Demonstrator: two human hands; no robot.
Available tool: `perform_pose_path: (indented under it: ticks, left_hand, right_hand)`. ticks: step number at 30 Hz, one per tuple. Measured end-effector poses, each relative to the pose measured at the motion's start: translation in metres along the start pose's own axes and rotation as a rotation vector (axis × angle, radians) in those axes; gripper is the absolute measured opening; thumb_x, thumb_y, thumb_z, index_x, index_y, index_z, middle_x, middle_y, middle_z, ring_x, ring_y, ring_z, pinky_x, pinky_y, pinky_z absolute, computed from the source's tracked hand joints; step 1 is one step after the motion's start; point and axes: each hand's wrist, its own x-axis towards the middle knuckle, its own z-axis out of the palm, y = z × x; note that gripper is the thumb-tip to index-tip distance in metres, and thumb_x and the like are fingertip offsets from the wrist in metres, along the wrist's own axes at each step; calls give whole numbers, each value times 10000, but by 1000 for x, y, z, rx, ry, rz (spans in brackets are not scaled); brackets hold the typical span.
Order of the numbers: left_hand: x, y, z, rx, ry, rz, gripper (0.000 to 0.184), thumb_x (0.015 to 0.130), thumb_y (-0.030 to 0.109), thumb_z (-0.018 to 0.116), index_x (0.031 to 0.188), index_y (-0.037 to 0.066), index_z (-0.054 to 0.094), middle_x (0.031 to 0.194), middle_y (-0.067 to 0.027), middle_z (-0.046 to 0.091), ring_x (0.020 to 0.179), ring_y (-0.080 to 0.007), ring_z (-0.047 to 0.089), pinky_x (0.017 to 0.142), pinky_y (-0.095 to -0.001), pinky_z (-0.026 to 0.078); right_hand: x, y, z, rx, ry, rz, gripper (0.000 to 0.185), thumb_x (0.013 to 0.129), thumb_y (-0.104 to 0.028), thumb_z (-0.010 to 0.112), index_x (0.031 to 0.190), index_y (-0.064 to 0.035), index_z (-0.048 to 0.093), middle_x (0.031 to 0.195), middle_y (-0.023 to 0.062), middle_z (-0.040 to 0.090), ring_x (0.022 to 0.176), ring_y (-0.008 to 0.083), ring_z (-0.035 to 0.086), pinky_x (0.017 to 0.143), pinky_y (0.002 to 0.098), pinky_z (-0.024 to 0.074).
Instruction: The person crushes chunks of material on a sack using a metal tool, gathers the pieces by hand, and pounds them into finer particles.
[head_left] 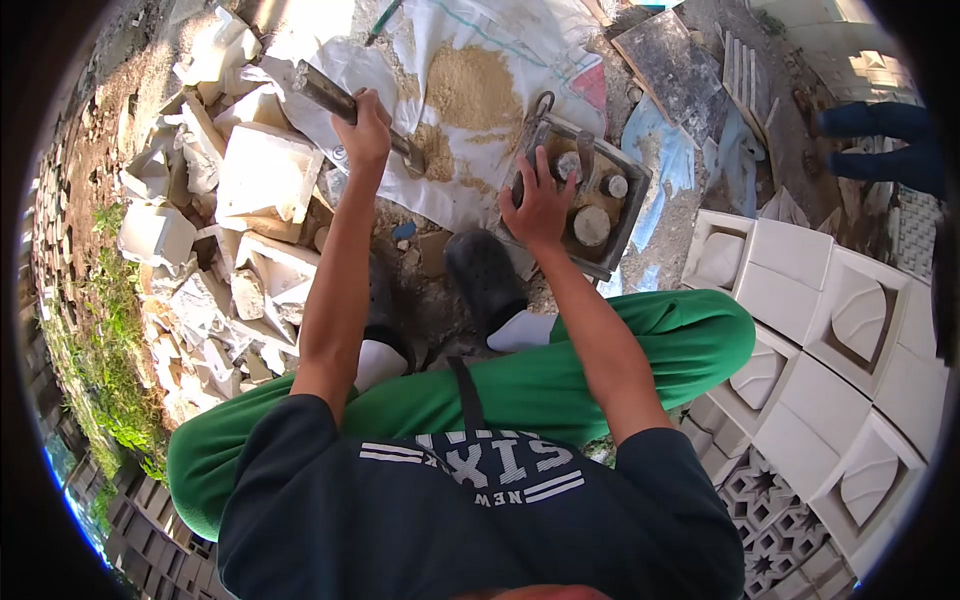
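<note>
My left hand point(364, 133) is closed around the middle of a long metal bar point(322, 88). The bar has a thick round upper end, and its flatter lower end reaches to the edge of the sand point(472, 88) on a white sack sheet. My right hand point(541, 205) lies with fingers stretched and spread over the left side of a grey box mould point(625, 215). Inside the mould are several round pieces, among them a pale disc point(592, 226). A metal loop point(544, 103) sticks up at its far corner. My palm hides part of the mould's side.
A heap of broken white casts point(265, 170) stands on the left. Patterned white blocks point(790, 245) are laid out at right. A dirty board point(672, 68) lies at the far right, near a person's blue trouser legs point(885, 145). My dark clogs point(483, 280) are close to the mould.
</note>
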Motion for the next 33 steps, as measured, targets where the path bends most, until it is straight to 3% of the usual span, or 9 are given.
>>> perform_pose_path:
  ticks: [5,11,17,18,21,22,25,30,33]
  left_hand:
    - [-12,49,20,-54,-25,15,333,831,62,473,542,94,310,491,38,293,405,-51,261,380,-244,185]
    - [-7,-9,-2,17,-68,-32,321,839,72,473,546,83,342,491,34,324,405,-52,281,383,-247,198]
    - [-27,40,36,25,-111,0,307,835,88,513,557,73,384,494,45,337,416,-42,299,388,-240,210]
    - [-33,47,42,90,-134,-10,323,837,93,468,552,86,315,517,32,291,446,-64,275,424,-257,222]
    - [-40,14,42,72,-159,-48,306,848,96,460,572,85,329,523,32,297,447,-63,271,424,-253,222]
    - [-39,-21,32,116,-142,10,284,847,96,515,581,65,421,506,45,357,437,-42,327,403,-236,233]
    - [-30,-12,36,-1,-156,-56,284,851,92,512,582,62,427,507,44,359,442,-43,331,409,-236,236]
    - [-29,31,38,-81,-110,-9,318,843,64,490,556,80,355,497,38,313,422,-49,277,393,-244,201]
    - [-29,23,32,-92,-100,17,315,843,62,464,556,87,337,501,38,312,423,-48,268,391,-248,196]
  right_hand:
    - [5,0,1,19,-11,18,523,773,-324,563,1257,-144,481,1388,129,395,1046,305,573,1065,585,143]
    - [10,1,1,-7,23,-13,512,769,-338,557,1224,-111,502,1376,149,402,1027,295,585,1057,607,142]
    - [3,0,0,2,-5,-5,507,766,-336,559,1217,-111,508,1383,149,392,1048,290,581,1055,609,139]
    - [5,0,-3,-10,-44,13,508,778,-336,555,1237,-124,497,1392,136,388,1059,287,572,1062,597,137]
    - [9,4,-3,-14,-44,18,508,789,-335,554,1252,-139,488,1400,124,385,1065,284,565,1067,587,136]
    - [7,3,-2,4,-15,8,506,787,-334,557,1249,-140,489,1400,123,386,1059,285,568,1066,589,137]
    - [7,1,-4,7,-21,10,501,763,-327,557,1210,-104,513,1381,144,397,1056,297,575,1059,606,140]
    - [4,5,1,8,17,0,505,760,-324,558,1212,-106,512,1378,148,401,1039,304,581,1060,609,135]
    - [6,4,0,12,0,2,509,759,-323,558,1217,-106,510,1376,152,404,1032,305,583,1063,608,126]
